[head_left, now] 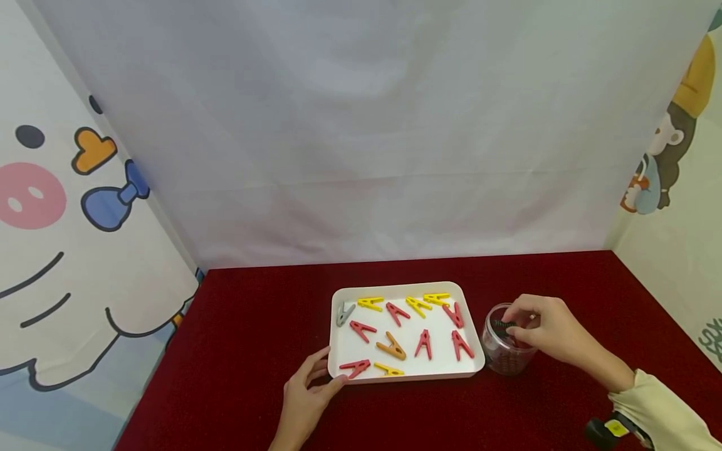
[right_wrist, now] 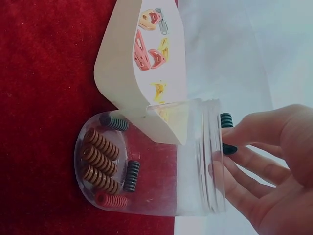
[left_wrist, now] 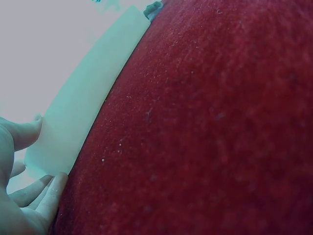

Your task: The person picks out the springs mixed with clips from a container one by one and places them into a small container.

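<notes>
My right hand [head_left: 544, 326] pinches a dark green coil spring [right_wrist: 226, 120] between thumb and fingers, right at the mouth of a clear jar [head_left: 507, 363]. Through the jar's wall, the right wrist view shows several brown springs [right_wrist: 100, 159], a red spring [right_wrist: 112, 200] and dark green springs [right_wrist: 132, 176] at the bottom. At the near left corner of a white tray [head_left: 350, 347], my left hand [head_left: 307, 394] holds on, thumb by the front rim and fingers along the side. Spread inside the tray are red clips [head_left: 424, 344], yellow clips [head_left: 418, 306], an orange clip [head_left: 392, 346] and a grey clip [head_left: 345, 314].
The jar stands close against the tray's right side. Both are on a dark red cloth [head_left: 254, 326] covering the table. A pale curtain [head_left: 395, 156] hangs behind, with cartoon-printed panels [head_left: 56, 263] at the sides.
</notes>
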Demonstrator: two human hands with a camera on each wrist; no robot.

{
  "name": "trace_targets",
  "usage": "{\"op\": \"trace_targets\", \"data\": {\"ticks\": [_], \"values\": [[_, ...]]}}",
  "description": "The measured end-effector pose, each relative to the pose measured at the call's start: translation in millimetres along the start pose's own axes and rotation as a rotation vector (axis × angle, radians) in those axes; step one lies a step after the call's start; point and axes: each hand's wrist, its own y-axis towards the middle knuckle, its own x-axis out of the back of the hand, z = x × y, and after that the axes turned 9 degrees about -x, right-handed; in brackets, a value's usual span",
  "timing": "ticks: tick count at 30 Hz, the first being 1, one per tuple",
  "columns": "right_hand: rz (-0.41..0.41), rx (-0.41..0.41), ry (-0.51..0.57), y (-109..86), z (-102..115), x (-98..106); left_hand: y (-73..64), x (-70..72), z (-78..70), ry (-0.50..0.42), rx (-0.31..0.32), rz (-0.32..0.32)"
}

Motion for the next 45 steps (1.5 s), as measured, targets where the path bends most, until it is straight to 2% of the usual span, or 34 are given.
{"op": "trace_targets", "data": {"ticks": [14,31,45], "values": [[0.014,-0.039,0.016,2.6,-4.2,-6.2,-0.2,0.5,1.0,-0.018,-0.010,-0.001],[-0.011,-0.030,-0.011,3.2,-6.3,-9.2,-0.5,0.9,0.4,-0.010,-0.008,0.000],[0.031,-0.103,-0.017,0.6,0.0,-7.3,-1.3,-0.3,0.2,-0.006,-0.015,-0.007]]}}
